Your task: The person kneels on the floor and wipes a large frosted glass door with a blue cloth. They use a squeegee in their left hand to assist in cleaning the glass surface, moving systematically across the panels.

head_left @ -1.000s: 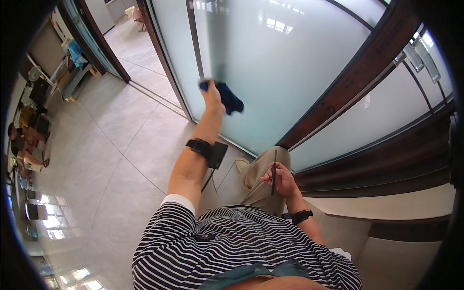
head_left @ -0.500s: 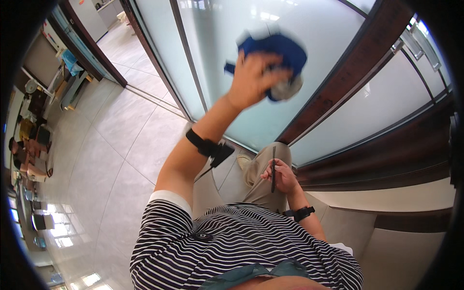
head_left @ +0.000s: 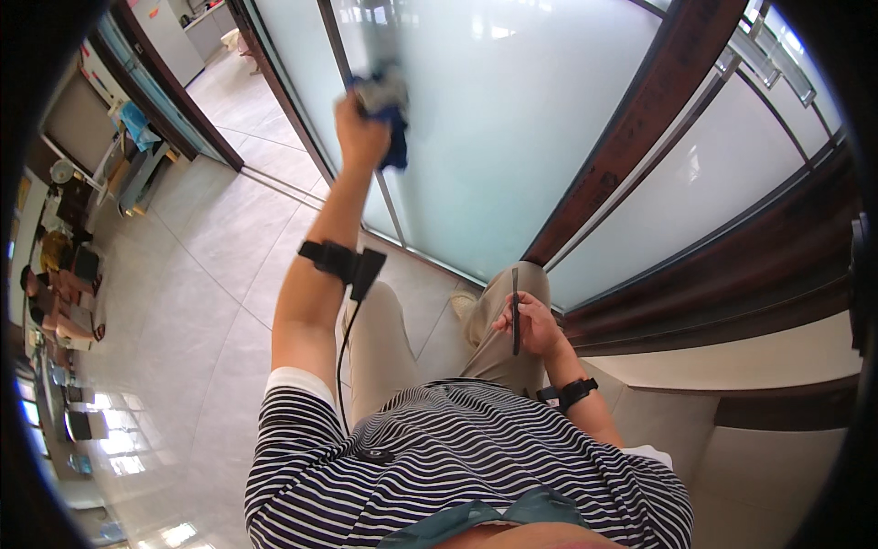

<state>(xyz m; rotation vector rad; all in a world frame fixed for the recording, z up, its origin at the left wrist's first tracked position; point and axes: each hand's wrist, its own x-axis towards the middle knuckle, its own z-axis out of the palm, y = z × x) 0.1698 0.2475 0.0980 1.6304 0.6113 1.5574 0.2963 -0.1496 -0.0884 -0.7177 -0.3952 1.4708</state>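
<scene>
My left hand (head_left: 360,133) is stretched far forward, its fingers closed round a crumpled blue and grey cloth (head_left: 394,137). The cloth is at the frosted glass panel (head_left: 485,137), by the narrow dark strip on its left side; motion blurs it a little. Low over my right knee, my right hand (head_left: 534,327) grips a thin, dark, straight object (head_left: 516,316). It is seen edge-on, so its kind does not show.
A dark wooden post (head_left: 599,174) borders the glass on the right, with another frosted panel (head_left: 672,188) beyond it. Left of the glass is an open doorway (head_left: 256,101). Grey floor tiles (head_left: 201,274) spread leftward, towards a seated person (head_left: 55,306).
My left hand has swept the cloth leftward and slightly down across the glass, and my left forearm has swung left with it. My right hand has stayed almost still with the thin dark object.
</scene>
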